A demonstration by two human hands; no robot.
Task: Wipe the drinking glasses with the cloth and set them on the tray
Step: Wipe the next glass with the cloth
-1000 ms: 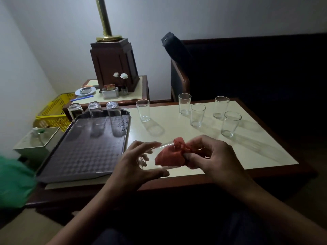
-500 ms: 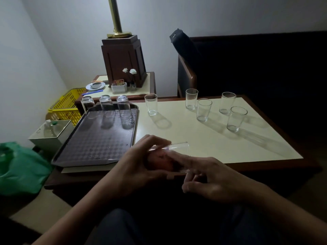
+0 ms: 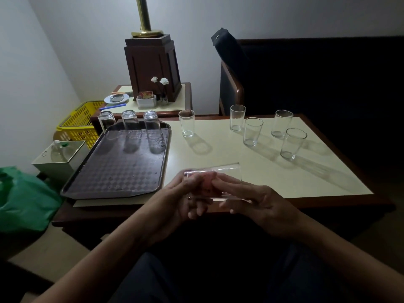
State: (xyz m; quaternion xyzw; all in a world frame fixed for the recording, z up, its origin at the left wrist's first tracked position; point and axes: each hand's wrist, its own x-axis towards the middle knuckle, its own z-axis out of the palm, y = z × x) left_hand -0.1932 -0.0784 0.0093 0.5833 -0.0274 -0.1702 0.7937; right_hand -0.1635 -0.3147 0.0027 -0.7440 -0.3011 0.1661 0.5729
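Gripping the sideways glass [image 3: 227,171] at the bottom middle of the frame, the left hand [image 3: 175,200] had its fingers curled round the base end. The right hand [image 3: 264,206] came in at the open end with its fingers fairly straight and a bit apart, but honestly I couldn't tell if they were pinching anything. The cloth [image 3: 206,182] was just a pinkish smudge inside the glass, mostly hidden by both hands. Both forearms ran off the bottom edge, and the lap was too dark to read.

Further up, the tray [image 3: 122,171] sat on the left part of the table [image 3: 218,149], with three upturned glasses [image 3: 131,124] lined up at its far edge. Right of it, five upright glasses [image 3: 252,132] stood on the tabletop, well apart from the hands.

Over at the left edge there was a green bag [image 3: 21,200], cut off, then a grey box [image 3: 59,158] and a yellow basket [image 3: 80,123]. At the back was a side table [image 3: 129,88] with a dark wooden block [image 3: 153,66] and a brass pole [image 3: 144,16] chopped off by the top of the frame. The upper right was a dark seat [image 3: 306,73], basically black.
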